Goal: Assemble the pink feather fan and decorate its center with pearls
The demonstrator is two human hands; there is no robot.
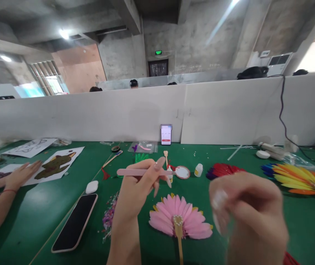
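My left hand is raised over the green table, its fingers pinched on pink tweezers held level. The tweezer tips point right, toward a small round dish. Below lies a pink feather fan with a pearl heart and a wooden handle. My right hand is close to the camera and smeared by motion; its fingers look curled, and I cannot make out anything in them.
A black phone and a white earbud case lie to the left. A small glue bottle, a red-blue fan, a yellow-orange fan and a propped phone sit behind. Another person's hand rests on papers at far left.
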